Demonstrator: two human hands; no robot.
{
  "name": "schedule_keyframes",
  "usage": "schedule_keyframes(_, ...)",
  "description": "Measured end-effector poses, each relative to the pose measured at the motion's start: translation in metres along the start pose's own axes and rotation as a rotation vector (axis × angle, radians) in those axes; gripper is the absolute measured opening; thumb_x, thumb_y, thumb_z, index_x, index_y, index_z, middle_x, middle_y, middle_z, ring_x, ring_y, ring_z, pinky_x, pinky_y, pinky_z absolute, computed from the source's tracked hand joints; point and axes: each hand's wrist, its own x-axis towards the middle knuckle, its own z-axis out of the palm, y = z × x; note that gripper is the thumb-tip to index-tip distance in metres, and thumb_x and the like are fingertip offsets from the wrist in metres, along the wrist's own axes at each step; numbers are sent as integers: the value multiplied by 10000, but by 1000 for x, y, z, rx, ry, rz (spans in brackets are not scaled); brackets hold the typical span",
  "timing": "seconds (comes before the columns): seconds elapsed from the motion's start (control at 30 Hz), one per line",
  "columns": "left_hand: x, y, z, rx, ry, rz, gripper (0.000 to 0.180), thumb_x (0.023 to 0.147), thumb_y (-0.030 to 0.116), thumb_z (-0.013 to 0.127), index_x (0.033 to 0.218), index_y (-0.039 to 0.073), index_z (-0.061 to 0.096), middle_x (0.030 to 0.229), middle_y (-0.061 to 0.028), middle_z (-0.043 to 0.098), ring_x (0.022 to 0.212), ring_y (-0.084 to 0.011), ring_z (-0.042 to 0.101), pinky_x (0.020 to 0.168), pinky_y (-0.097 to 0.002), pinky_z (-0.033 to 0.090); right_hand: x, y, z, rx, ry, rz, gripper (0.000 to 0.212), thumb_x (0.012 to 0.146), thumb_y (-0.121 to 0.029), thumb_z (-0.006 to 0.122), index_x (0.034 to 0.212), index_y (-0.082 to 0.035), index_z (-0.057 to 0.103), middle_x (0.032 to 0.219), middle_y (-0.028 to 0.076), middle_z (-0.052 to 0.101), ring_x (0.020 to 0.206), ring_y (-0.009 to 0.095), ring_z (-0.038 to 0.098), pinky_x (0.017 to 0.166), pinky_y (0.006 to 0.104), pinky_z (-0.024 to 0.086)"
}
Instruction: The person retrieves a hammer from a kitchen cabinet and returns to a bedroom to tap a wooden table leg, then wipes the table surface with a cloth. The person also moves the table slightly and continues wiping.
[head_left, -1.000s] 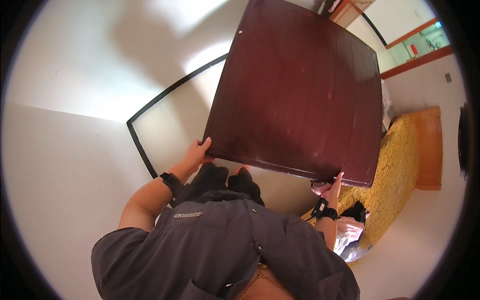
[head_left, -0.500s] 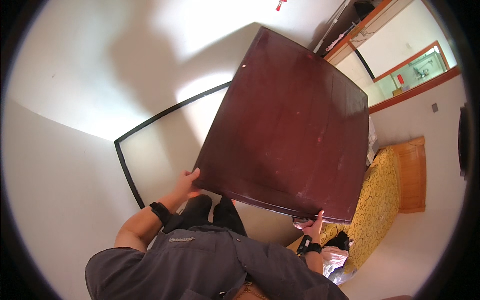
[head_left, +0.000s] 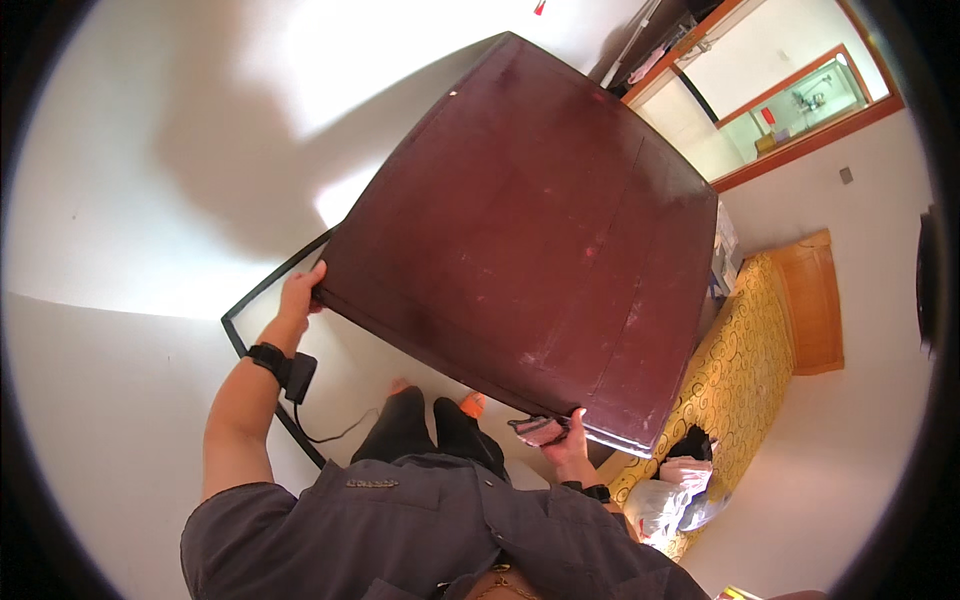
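The right hand [head_left: 568, 447] is clamping the near edge of the dark red panel [head_left: 520, 240] toward its right corner, a pink cloth [head_left: 538, 431] bunching beside it; the left hand [head_left: 302, 292] is gripping the near left corner. Stretching away beside the yellow bed [head_left: 756, 340], the panel is looking heavy, stiff, slick, probably suiting wide-set holds.

Bright light [head_left: 330, 70] hits a white wall [head_left: 90, 200] above black skirting [head_left: 262, 288], with a yellow-covered bed [head_left: 750, 345] near a wood-framed doorway [head_left: 808, 143].

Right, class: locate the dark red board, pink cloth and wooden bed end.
Dark red board [head_left: 525, 235], head view: middle of its broad face.
Pink cloth [head_left: 539, 431], head view: its bunched middle.
Wooden bed end [head_left: 811, 302], head view: middle of its panel.
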Motion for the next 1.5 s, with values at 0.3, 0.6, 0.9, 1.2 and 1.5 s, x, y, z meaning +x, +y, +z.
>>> schedule_keyframes(0.3,55,73,9,-83,59,43,441,750,508,712,736,95,557,643,-10,511,526,-133,415,470,-278,308,-42,-15,40,-303,-191,480,841,824,-711,317,1300,-27,432,1304,158,470,1089,411,520,910,600,383)
schedule_keyframes(0.6,35,40,36,-90,180,150,800,768,646,616,1131,-56,488,920,-72,551,741,-168,531,629,-283,461,-70,-68,41,-769,-397,558,508,967,-426,421,1205,2,556,1272,78,556,1045,158,551,822,293,461)
schedule_keyframes(0.9,-98,-79,141,-261,-208,-215,891,767,747,491,1315,50,394,1255,-110,457,1118,-281,470,955,-433,405,-112,-212,-74,-1231,-46,185,416,954,-363,496,944,29,633,904,116,681,756,149,636,648,274,525)
schedule_keyframes(1.2,-206,-150,278,-205,-328,-363,943,771,752,470,1360,28,329,1321,-147,438,1142,-326,462,950,-475,402,-25,-256,-153,-1310,-287,265,505,940,-458,487,894,26,621,635,46,591,519,112,525,491,253,436)
schedule_keyframes(1.5,-274,-160,301,-425,-367,-515,1020,737,775,470,1381,13,260,1342,-216,368,1206,-398,416,1006,-512,358,-27,-245,-167,-1173,-304,300,506,919,-481,515,590,-99,470,422,9,369,427,157,476,500,325,469)
